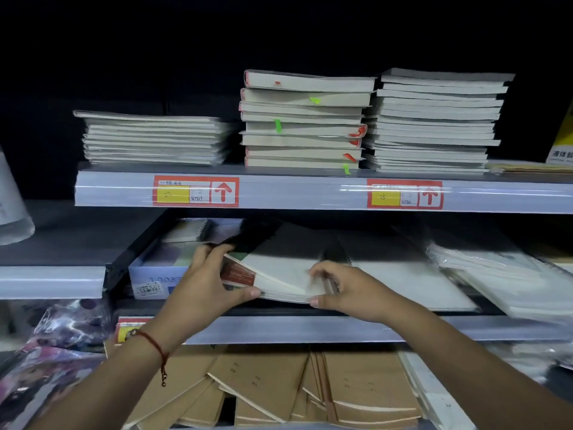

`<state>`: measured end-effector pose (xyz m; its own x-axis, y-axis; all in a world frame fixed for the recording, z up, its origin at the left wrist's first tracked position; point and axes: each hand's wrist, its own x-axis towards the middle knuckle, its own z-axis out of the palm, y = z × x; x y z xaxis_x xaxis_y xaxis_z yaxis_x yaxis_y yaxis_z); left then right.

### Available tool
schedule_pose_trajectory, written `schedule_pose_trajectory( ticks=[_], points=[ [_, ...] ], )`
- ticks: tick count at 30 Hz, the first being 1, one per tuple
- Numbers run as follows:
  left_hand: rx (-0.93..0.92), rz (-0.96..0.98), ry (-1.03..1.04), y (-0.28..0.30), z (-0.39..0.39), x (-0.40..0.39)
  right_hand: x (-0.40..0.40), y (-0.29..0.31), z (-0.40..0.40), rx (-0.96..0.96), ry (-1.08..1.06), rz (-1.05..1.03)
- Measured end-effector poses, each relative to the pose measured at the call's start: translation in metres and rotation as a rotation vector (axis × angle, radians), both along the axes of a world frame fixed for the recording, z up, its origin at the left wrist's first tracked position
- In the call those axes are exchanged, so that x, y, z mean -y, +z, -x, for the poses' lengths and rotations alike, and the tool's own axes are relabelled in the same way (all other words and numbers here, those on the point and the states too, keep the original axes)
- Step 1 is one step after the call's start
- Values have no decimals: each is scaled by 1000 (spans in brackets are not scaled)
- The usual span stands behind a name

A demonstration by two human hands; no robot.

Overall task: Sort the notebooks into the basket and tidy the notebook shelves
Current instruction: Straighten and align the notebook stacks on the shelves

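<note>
Left side, lower: dark glossy packets (59,346) were seen piled below the shelf end.
Blue box (155,274): was set at the left of the middle shelf (310,328), just beside the left hand.
Left hand (204,283): a red cord bracelet (156,346) was worn at the wrist; fingers were clamped on the left edge of the notebook stack (279,271), thumb under, fingers on top.
Notebook stack: was held tilted on the middle shelf, between both hands; no basket was in view.
Right hand (344,290): fingers were curled over the stack's right front corner, thumb pressed below.
Top shelf (294,190): three notebook piles (304,119) were stacked, two price tags (195,191) on the rail.
Bottom shelf: brown notebooks (279,386) were lying fanned and untidy.
</note>
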<state>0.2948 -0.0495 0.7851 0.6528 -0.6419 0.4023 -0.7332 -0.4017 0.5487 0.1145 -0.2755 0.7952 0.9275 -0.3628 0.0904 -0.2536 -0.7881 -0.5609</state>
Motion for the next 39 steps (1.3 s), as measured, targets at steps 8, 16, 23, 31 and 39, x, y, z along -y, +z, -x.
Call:
schedule_pose_trajectory(
  ticks=[8, 16, 23, 31, 39],
  points=[
    [48, 261, 20, -31, 19, -8, 14, 2, -3, -18, 2, -28],
    [-18, 245, -125, -23, 9, -7, 12, 10, 2, -114, 53, 0],
    [-82, 234, -197, -20, 3, -6, 11, 6, -4, -56, 42, 143],
    [-139, 194, -187, -15, -2, -7, 15, 5, 3, -69, 76, 224],
    [-66, 62, -138, -5, -2, 2, 22, 1, -3, -61, 66, 253]
  ],
)
